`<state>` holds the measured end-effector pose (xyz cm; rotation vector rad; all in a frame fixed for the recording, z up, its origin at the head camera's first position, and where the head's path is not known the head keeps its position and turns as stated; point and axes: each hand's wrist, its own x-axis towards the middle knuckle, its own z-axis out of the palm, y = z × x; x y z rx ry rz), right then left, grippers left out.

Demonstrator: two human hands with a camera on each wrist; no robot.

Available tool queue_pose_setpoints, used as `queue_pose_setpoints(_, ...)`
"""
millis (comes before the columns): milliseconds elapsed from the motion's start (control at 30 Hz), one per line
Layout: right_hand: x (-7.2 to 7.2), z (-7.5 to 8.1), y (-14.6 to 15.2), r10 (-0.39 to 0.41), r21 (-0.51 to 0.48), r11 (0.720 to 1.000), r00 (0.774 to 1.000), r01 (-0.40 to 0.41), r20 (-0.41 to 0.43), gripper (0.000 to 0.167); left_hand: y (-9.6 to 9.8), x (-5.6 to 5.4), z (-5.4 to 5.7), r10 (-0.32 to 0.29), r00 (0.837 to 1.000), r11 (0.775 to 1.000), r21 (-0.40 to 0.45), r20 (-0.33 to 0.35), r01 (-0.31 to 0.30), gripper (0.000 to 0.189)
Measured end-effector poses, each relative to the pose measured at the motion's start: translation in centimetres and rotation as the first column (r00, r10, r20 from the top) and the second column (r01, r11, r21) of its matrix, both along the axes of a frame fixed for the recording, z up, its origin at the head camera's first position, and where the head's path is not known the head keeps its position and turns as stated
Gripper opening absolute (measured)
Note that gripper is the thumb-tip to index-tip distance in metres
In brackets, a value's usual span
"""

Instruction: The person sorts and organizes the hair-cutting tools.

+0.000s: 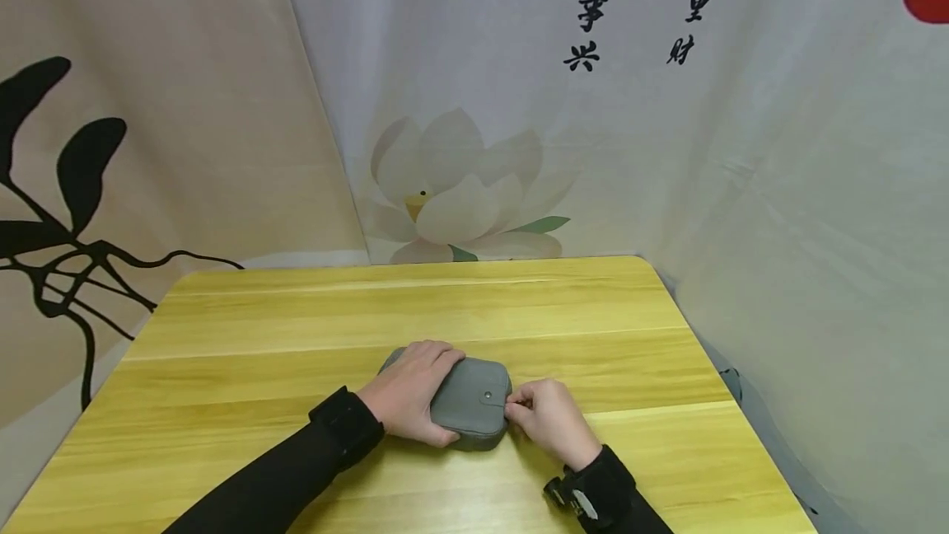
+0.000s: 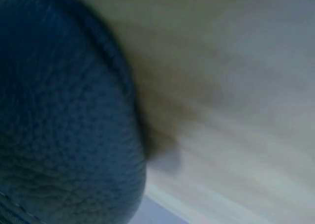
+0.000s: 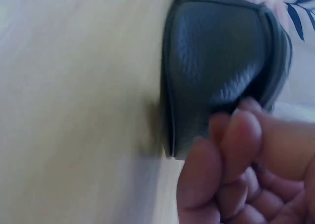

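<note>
A grey leather-like case (image 1: 469, 395) with rounded corners lies on the wooden table. Near its right end is a tab with a small round snap. My left hand (image 1: 415, 392) grips the case from the left, thumb along the near side and fingers over the top and far side. At the right end my right hand (image 1: 547, 419) has thumb and forefinger pinched together against the case's edge. The right wrist view shows those fingertips (image 3: 241, 135) by the dark gap under the case's rim; what they pinch is hidden. In the left wrist view the pebbled case (image 2: 69, 115) fills the left side.
The yellow wood-grain table (image 1: 296, 311) stretches around the case on all sides. Behind it hangs a pale cloth backdrop (image 1: 460, 39) with a printed lotus and black characters. Both forearms wear black sleeves and wrist bands (image 1: 347, 427).
</note>
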<state>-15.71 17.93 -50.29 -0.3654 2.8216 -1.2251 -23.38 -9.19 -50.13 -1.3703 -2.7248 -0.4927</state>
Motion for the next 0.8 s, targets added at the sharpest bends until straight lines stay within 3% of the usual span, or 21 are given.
queue_pose_setpoints(100,0.0,-0.2,-0.2,-0.033,-0.051,0.998,0.999,0.034,0.024,0.010,0.0,0.0,-0.1,-0.011,1.000,1.000,0.007,-0.001,0.011,0.107)
queue_pose_setpoints(233,0.0,-0.4,-0.2,-0.031,-0.045,0.999,0.998,0.028,-0.049,0.009,-0.2,-0.1,-0.4,-0.018,1.000,1.000,0.019,-0.006,0.018,0.107)
queue_pose_setpoints(367,-0.1,-0.9,-0.6,-0.018,0.071,0.997,0.977,0.033,-0.212,0.014,-0.2,-0.1,-0.3,-0.018,1.000,0.999,0.028,0.011,0.018,0.107)
queue_pose_setpoints(500,-0.1,-1.2,-1.2,-0.005,0.219,0.973,0.946,0.080,-0.324,0.017,-0.2,0.0,-0.1,-0.020,1.000,0.999,0.036,0.019,0.019,0.105)
queue_pose_setpoints(667,-0.3,-1.3,-1.6,0.002,0.316,0.940,0.924,0.129,-0.382,0.015,-0.2,0.0,-0.2,-0.013,1.000,0.999,0.030,0.007,0.012,0.103)
queue_pose_setpoints(800,-0.6,-1.4,-1.6,-0.008,0.332,0.934,0.936,0.133,-0.352,0.018,-0.2,0.0,-0.3,-0.008,1.000,1.000,0.021,0.028,0.007,0.103)
